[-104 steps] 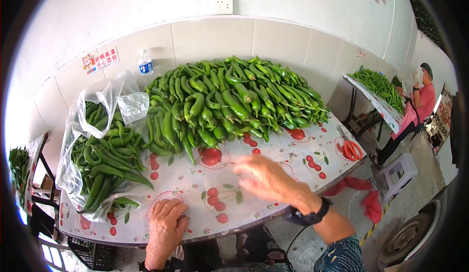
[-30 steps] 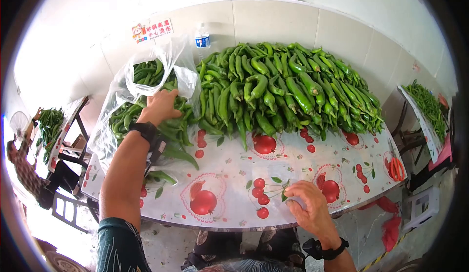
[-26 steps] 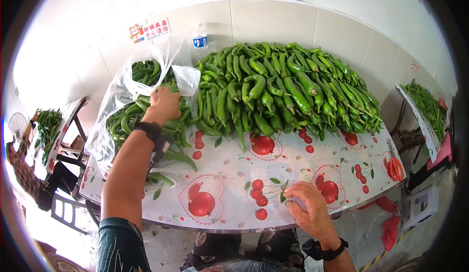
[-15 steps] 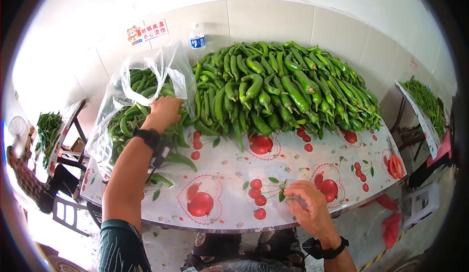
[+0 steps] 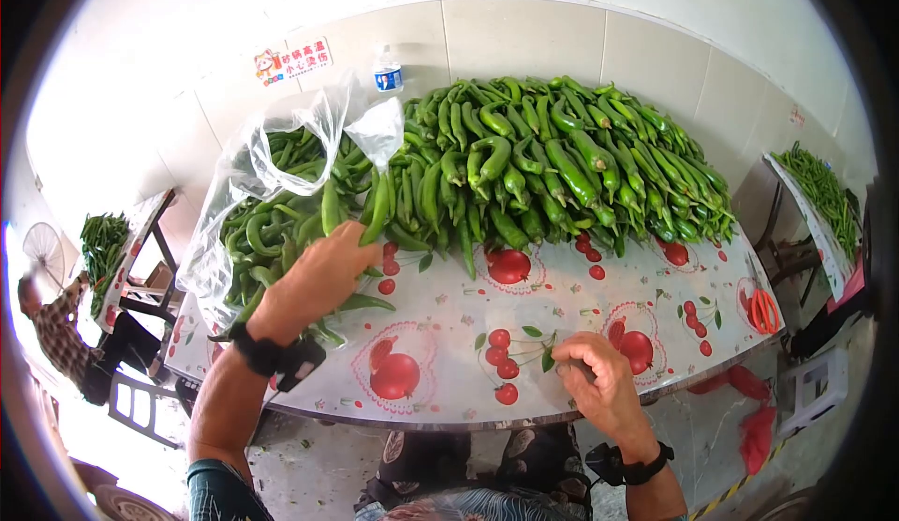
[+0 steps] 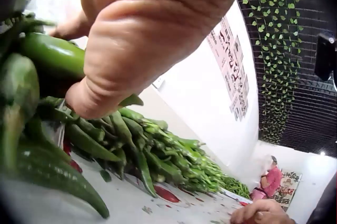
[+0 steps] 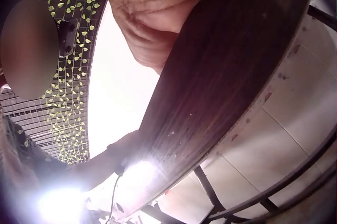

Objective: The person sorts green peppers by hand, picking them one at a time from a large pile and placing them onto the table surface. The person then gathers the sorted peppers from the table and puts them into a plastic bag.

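Note:
My left hand [image 5: 323, 273] grips long green peppers [image 5: 377, 205], whose ends stick out beyond the fingers, in front of the clear plastic bag [image 5: 204, 264]. In the left wrist view, the curled thumb and fingers [image 6: 121, 61] lie against a shiny green pepper [image 6: 55, 53]. Loose green peppers [image 5: 257, 231] fill the bag's mouth and spill out below the hand. My right hand [image 5: 604, 385] rests at the table's front edge with loosely bent fingers, holding nothing. To the right of the bag lies a large heap of green peppers [image 5: 571, 161].
Red-handled scissors [image 5: 764, 310] lie at the right end of the flowered tablecloth [image 5: 449, 371]. A water bottle [image 5: 387, 76] stands by the wall. Side tables hold more peppers [image 5: 813, 189], and another person [image 5: 61, 324] sits at the left. A white stool [image 5: 813, 390] stands at right.
From resting on the table, my left hand reached into the bag's peppers; now it has drawn back towards me with peppers in it. My right hand, earlier moving over the table, rests at its edge.

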{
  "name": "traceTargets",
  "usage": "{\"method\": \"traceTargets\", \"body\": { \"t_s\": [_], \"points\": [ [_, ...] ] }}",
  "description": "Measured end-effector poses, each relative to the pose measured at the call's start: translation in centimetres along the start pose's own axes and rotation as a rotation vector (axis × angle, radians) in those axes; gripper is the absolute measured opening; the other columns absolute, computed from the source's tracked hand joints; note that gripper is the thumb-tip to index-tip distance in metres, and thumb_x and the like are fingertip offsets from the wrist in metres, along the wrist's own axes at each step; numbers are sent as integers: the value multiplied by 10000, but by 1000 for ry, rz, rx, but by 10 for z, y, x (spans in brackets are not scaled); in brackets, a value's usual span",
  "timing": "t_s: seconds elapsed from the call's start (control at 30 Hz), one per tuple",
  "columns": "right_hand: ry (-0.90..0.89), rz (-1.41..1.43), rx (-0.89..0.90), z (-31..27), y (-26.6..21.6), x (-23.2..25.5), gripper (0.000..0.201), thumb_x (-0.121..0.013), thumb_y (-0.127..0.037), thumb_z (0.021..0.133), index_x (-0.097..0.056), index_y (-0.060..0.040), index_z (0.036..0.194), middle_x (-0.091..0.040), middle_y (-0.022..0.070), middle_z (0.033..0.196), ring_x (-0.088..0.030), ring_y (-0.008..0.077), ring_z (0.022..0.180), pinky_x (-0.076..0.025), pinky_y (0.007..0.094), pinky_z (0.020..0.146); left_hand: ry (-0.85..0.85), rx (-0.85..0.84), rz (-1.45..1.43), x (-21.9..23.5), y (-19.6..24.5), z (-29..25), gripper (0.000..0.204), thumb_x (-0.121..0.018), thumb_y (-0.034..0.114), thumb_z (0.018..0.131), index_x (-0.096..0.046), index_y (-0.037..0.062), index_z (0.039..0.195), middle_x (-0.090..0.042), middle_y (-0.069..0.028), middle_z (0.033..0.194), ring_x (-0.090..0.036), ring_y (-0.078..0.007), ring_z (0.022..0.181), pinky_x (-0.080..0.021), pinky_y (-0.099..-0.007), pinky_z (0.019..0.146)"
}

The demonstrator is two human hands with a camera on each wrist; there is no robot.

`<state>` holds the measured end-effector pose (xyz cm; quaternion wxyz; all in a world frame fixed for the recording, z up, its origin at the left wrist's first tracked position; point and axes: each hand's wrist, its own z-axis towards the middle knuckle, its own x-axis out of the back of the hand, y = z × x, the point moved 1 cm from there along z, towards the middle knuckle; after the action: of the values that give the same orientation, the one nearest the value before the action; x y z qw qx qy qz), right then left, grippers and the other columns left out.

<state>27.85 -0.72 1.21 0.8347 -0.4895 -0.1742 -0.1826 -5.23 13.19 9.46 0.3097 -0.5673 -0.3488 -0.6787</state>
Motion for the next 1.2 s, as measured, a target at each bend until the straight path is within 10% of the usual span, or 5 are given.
{"method": "traceTargets", "body": {
  "t_s": [0.13, 0.67, 1.2],
  "points": [
    [15, -6, 5, 0, -1, -1, 195, -644, 52, 765, -626, -20, 946, -647, 124, 917, -614, 321, 918, -490, 386, 830, 215, -189, 72, -9, 16, -26, 213, -545, 58, 850, -677, 76, 1015, -498, -174, 1066, -541, -356, 1015, -453, -425, 870],
    [11, -91, 71, -2, 2, -5, 235, -662, 45, 758, -616, -40, 972, -639, 118, 917, -608, 329, 920, -493, 393, 833, 42, -512, 0, -56, 80, -55, 230, -639, 103, 709, -625, 83, 937, -512, -157, 1245, -464, -316, 1300, -342, -551, 1093],
    [-112, -169, 111, 6, -12, 5, 319, -676, -16, 813, -587, -36, 1119, -643, 142, 1048, -617, 347, 954, -507, 404, 824, 294, -227, -105, -82, 118, -55, 503, -625, -21, 734, -633, 191, 1190, -457, -143, 1353, -424, -363, 1293, -326, -554, 1064]
  ]
}}
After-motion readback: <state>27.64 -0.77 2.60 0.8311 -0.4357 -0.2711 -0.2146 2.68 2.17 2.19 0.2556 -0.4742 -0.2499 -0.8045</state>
